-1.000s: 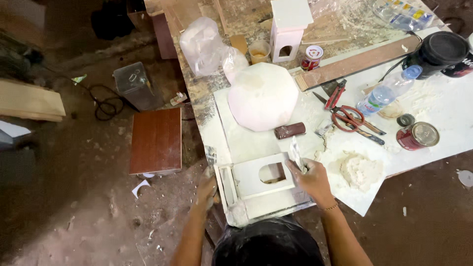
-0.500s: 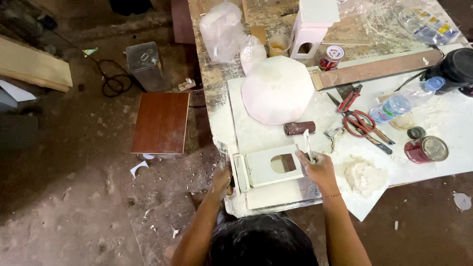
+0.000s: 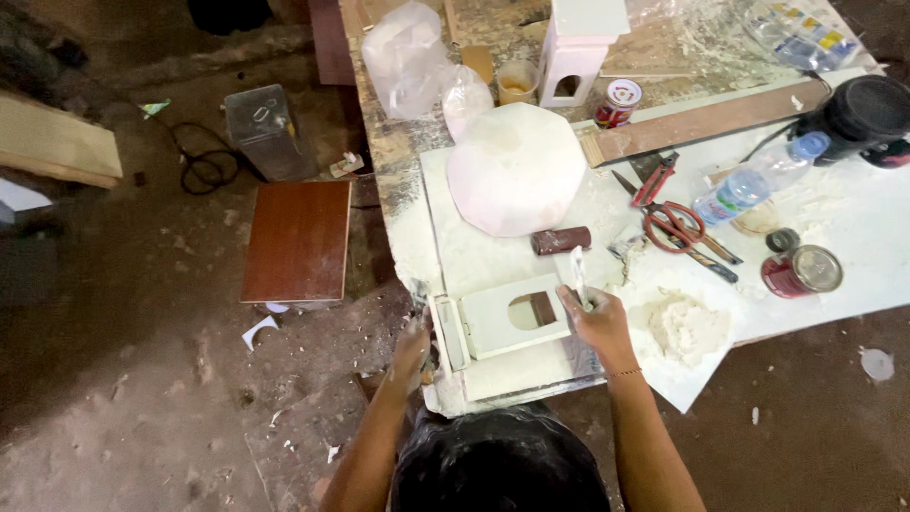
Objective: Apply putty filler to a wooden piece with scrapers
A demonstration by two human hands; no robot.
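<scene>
Right hand (image 3: 595, 320) is closed around a thin white scraper (image 3: 578, 275), whose blade stands up just beside the right edge of a white panel (image 3: 493, 322) with an arched hole. Left hand (image 3: 412, 349) grips the left end of that piece, fingers curled on it. Nearby on the table (image 3: 853, 218) lies a heap of white putty (image 3: 684, 325).

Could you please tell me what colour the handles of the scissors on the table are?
The scissors have red handles, seen in the head view.
</scene>
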